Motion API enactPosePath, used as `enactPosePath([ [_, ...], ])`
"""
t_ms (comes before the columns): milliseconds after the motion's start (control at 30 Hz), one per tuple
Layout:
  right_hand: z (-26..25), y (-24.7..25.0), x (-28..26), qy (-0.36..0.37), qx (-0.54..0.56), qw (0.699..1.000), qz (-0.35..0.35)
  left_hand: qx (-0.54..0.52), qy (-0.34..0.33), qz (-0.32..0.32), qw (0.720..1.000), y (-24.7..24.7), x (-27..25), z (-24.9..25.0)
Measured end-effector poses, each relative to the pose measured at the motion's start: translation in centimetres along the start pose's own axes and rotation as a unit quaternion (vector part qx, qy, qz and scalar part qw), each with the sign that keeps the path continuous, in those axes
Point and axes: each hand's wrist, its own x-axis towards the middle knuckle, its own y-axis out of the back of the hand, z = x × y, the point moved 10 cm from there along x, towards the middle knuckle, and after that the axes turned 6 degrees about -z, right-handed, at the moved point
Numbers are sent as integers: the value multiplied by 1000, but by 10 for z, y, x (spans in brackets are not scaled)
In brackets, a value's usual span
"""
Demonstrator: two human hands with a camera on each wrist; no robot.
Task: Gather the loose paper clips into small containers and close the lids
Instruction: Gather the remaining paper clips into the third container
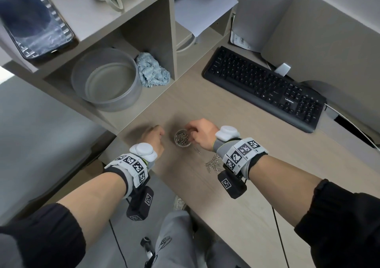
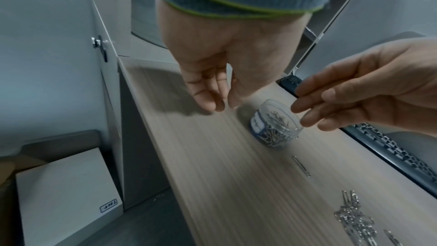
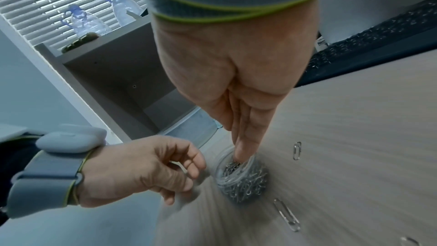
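Note:
A small clear round container (image 1: 182,139) (image 2: 275,124) (image 3: 241,177), open at the top and holding many silver paper clips, stands on the wooden desk (image 1: 236,195). My right hand (image 1: 191,130) (image 3: 238,156) is over it, its straight fingers held together with the tips dipping into the mouth. My left hand (image 1: 153,136) (image 2: 220,104) hovers just left of the container, fingers loosely curled and holding nothing. A pile of loose clips (image 1: 213,164) (image 2: 354,220) lies under my right wrist. One single clip (image 1: 197,150) (image 2: 300,166) (image 3: 286,214) lies between the pile and the container. No lid shows.
A black keyboard (image 1: 265,88) lies at the back right. On the low shelf to the back left stand a grey round tin (image 1: 107,80) and a crumpled blue cloth (image 1: 153,70). The desk's left edge runs close beside my left hand.

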Motion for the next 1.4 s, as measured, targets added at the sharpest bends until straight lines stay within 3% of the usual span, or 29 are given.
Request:
enactPosePath([
  [133, 24, 3, -4, -31, -48, 998, 16, 3, -22, -8, 1000, -8, 3, 2],
  [333, 65, -19, -4, -103, -143, 984, -24, 27, -30, -41, 998, -25, 1, 12],
  [433, 70, -27, 2, -121, -195, 973, -37, 79, -42, -53, 995, -28, -2, 22],
  [600, 64, -35, 4, -118, -227, 965, -60, 27, -37, -51, 998, -31, -8, 27],
  [733, 75, -35, -2, -143, -209, 964, -77, 29, -3, -58, 998, -38, -8, 15],
  [867, 88, -16, -15, -154, -183, 969, -66, 13, 12, -20, 1000, -27, -7, 20],
  [1100, 108, 24, -47, -124, -84, 989, -10, -11, -49, 61, 997, -1, 2, 75],
  [1233, 124, 19, -56, -117, -104, 987, -20, 98, -110, 15, 989, -24, 19, 117],
  [1400, 132, 2, -54, -113, -117, 986, -34, 255, -96, -64, 960, -62, 36, 131],
])
